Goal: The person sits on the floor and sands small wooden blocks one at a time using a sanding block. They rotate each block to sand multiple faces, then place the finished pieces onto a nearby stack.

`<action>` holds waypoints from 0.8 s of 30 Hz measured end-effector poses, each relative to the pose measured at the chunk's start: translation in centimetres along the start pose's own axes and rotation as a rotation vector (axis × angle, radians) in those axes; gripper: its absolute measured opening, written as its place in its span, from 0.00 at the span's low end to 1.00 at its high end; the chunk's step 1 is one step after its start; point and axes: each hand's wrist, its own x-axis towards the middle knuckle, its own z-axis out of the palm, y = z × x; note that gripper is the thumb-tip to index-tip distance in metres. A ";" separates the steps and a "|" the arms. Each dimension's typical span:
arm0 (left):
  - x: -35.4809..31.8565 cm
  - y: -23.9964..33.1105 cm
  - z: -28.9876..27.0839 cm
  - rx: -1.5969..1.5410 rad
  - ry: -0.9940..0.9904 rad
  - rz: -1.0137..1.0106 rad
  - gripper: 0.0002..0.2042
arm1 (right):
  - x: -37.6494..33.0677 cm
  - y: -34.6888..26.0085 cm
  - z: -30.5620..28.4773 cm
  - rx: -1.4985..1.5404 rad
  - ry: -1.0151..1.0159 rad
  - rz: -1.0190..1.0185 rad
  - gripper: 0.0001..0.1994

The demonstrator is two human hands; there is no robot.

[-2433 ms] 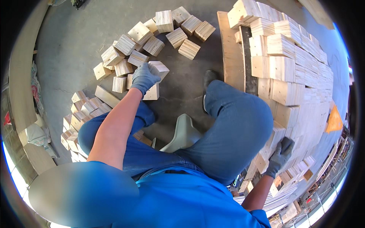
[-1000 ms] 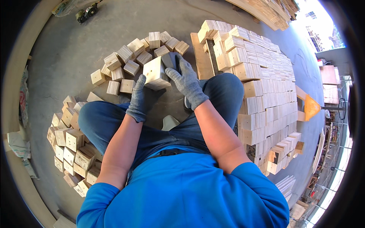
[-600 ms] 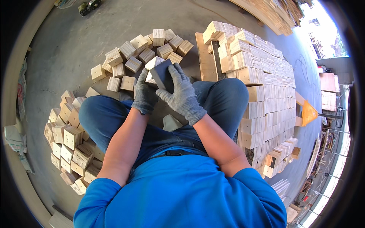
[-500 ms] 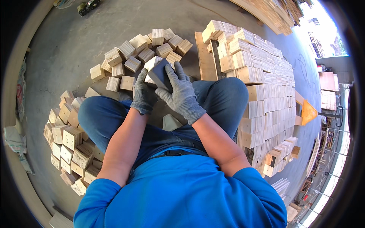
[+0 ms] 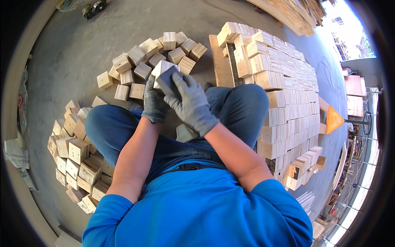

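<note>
Between my knees, my gloved left hand (image 5: 154,103) is closed around a pale wooden block (image 5: 163,66), gripping it from the left and below. My gloved right hand (image 5: 191,102) holds a dark grey rectangular sanding block (image 5: 167,81), thumb on the near side and fingers over its right side. The sanding block lies against the wooden block's near face and hides much of it. Just beyond my hands, loose wooden blocks (image 5: 142,71) lie scattered in an arc on the concrete floor.
A heap of wooden blocks (image 5: 78,150) lies by my left knee. At right, tightly stacked blocks (image 5: 288,103) stand in rows beside a plank (image 5: 218,61). A yellow triangular piece (image 5: 334,120) sticks out beyond them. A small power tool (image 5: 94,9) lies far left.
The sanding block has shifted slightly left and down across the wooden block, with my right hand following. More of the wooden block's top now shows. My left hand has barely moved.
</note>
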 end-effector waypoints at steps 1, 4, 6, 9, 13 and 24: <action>-0.2 0.0 0.2 0.014 0.018 0.000 0.32 | 0.0 -0.1 -0.2 -0.012 -0.014 0.008 0.36; 0.2 -0.3 1.0 0.098 0.022 0.049 0.33 | 0.5 0.3 -0.4 -0.020 -0.016 0.063 0.35; 0.0 -0.9 1.1 0.119 0.074 0.016 0.33 | 2.9 2.1 -0.4 0.003 0.027 0.144 0.34; -0.1 -2.3 1.2 0.094 0.201 -0.121 0.32 | 6.3 6.9 -0.2 -0.037 0.007 0.349 0.34; -0.1 -2.9 1.8 0.057 0.233 -0.038 0.32 | 4.7 6.5 0.2 -0.044 0.052 0.323 0.35; 0.3 -1.6 1.1 0.051 0.026 -0.137 0.32 | 3.0 3.7 -0.3 -0.028 0.121 0.153 0.32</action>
